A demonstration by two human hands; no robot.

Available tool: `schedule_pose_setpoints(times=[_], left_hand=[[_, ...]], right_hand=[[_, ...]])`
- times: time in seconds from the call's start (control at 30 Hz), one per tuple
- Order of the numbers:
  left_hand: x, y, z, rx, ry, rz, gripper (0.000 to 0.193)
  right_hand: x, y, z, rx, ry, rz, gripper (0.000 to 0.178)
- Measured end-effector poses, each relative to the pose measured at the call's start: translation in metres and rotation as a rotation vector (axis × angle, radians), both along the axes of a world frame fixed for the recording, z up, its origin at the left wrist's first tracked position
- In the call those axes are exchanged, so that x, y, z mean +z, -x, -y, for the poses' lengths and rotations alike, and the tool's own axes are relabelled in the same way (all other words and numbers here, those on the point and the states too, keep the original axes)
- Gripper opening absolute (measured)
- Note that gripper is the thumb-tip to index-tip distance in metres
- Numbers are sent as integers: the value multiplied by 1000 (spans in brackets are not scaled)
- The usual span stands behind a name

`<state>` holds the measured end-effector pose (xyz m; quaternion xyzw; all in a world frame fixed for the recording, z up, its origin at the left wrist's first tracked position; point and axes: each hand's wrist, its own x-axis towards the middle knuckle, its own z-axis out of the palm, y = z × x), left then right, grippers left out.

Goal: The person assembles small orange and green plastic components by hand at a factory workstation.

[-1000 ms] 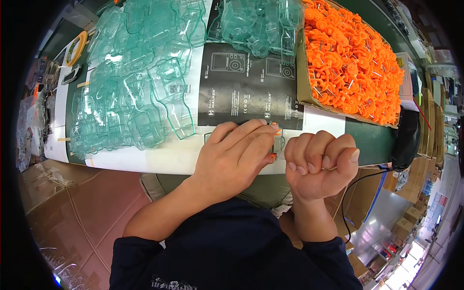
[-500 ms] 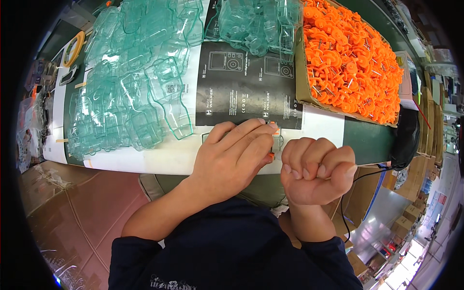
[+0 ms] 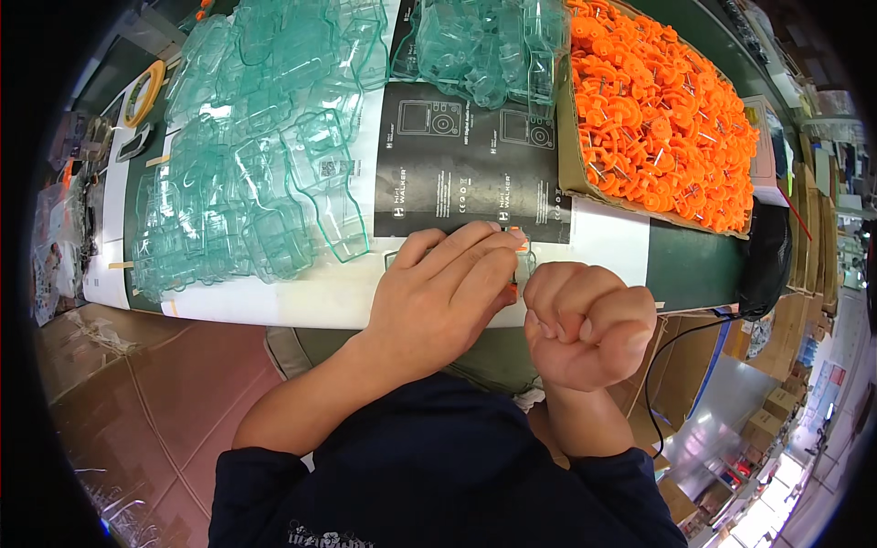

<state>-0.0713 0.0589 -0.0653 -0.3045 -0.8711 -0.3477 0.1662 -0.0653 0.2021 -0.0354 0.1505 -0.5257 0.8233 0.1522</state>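
My left hand [image 3: 443, 288] lies over a clear plastic shell [image 3: 524, 260] at the table's front edge, its fingers bent around it. Small orange parts [image 3: 518, 239] show beside the fingertips; the rest of the shell is mostly under the hand. Just to the right, my right hand [image 3: 589, 324] is curled into a fist, close to the shell. What that fist holds, if anything, is hidden.
Greenish clear plastic shells [image 3: 247, 183] are piled on the left, with more shells [image 3: 484, 50] at the back. An open cardboard box [image 3: 568, 137] of orange plastic wheels with metal pins [image 3: 662, 119] stands at right. Beneath lies a black printed sheet [image 3: 429, 155].
My right fist has shifted slightly left, nearer the shell, and turned a little. The left hand keeps its place over the shell.
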Motion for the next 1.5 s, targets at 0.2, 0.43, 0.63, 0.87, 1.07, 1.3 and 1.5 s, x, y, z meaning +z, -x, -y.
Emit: schedule_pose_setpoints(times=[0.2, 0.43, 0.63, 0.87, 1.07, 1.3, 1.5], left_hand=[[4, 3, 0, -32, -32, 27, 35], [14, 0, 5, -67, 71, 56, 42], [47, 2, 7, -107, 161, 12, 47], [115, 151, 20, 85, 110, -223, 42], [77, 323, 49, 422, 428, -188, 47], [144, 245, 53, 272, 653, 145, 36], [114, 61, 80, 235, 721, 106, 55]], right_hand=[[3, 4, 6, -61, 47, 23, 27], [4, 17, -7, -8, 312, 370, 31], [-3, 5, -53, 151, 674, 271, 39], [-33, 0, -68, 364, 814, 346, 42], [-35, 5, -65, 554, 765, 316, 40], [-39, 8, -70, 599, 772, 302, 38], [-35, 12, -67, 588, 708, 305, 37]])
